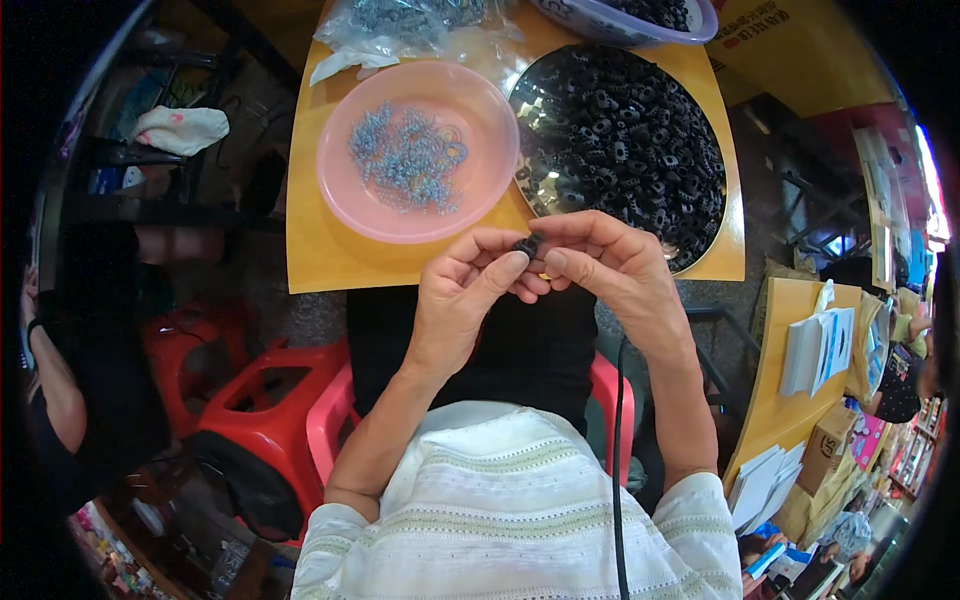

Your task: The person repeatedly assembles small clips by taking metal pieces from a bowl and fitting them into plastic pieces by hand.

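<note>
**Hands pinching a small black part at the table's near edge**

Both hands, the left hand (pixel 462 300) and the right hand (pixel 600 265), are gripping one small black part (pixel 527 244) between their fingertips. Beyond them, a pink bowl (pixel 345 190) is holding blue-grey rings (pixel 405 158); to its right, a round tray (pixel 530 190) is holding black parts (pixel 630 130). A clear plastic bag (pixel 400 25) is lying at the far left.

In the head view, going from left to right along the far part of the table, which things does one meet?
White cloth on the dark shelf beside the table → pink plate with small bluish rings → shiny round tray heaped with small black parts → stack of white papers on the next table.
</note>
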Demonstrator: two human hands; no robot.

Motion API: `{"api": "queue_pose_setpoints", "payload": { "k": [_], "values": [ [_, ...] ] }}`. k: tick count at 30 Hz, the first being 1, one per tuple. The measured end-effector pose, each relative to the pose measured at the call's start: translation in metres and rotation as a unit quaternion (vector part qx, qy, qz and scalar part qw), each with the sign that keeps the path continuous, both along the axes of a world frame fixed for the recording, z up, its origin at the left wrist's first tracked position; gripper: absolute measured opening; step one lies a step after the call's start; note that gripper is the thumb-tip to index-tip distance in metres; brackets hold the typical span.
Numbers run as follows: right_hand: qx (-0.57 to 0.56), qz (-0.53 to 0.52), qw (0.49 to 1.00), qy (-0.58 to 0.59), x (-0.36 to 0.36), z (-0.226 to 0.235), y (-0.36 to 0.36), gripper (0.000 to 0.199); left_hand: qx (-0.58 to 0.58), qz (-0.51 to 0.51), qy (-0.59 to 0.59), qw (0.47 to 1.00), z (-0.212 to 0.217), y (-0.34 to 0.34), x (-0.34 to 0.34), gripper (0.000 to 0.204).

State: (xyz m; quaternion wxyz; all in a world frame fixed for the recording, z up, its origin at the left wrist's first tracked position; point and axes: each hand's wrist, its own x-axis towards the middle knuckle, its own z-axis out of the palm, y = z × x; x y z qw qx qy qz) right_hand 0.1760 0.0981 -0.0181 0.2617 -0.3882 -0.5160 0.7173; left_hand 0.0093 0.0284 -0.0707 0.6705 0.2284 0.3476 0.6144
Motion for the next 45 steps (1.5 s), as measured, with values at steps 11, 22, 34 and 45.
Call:
{"api": "queue_pose_setpoints", "payload": {
  "k": [11,22,34,45],
  "values": [
    [0.363,-0.005,0.923,-0.132,-0.005,0.007,-0.005,0.042,0.002,-0.011,-0.024,1.000,0.007,-0.002,-0.003,0.020],
    [0.500,0.039,0.839,-0.210,-0.011,0.009,-0.008,0.048,-0.034,-0.042,-0.003,0.999,0.014,-0.003,-0.008,0.018],
    [0.523,0.084,0.818,-0.226,-0.001,0.003,-0.012,0.040,-0.062,-0.129,-0.026,0.989,0.016,-0.003,-0.006,0.021],
    [0.534,0.012,0.826,-0.178,0.001,-0.016,-0.009,0.042,-0.079,-0.138,-0.010,0.987,0.014,0.008,-0.005,0.020]
  ]
}}
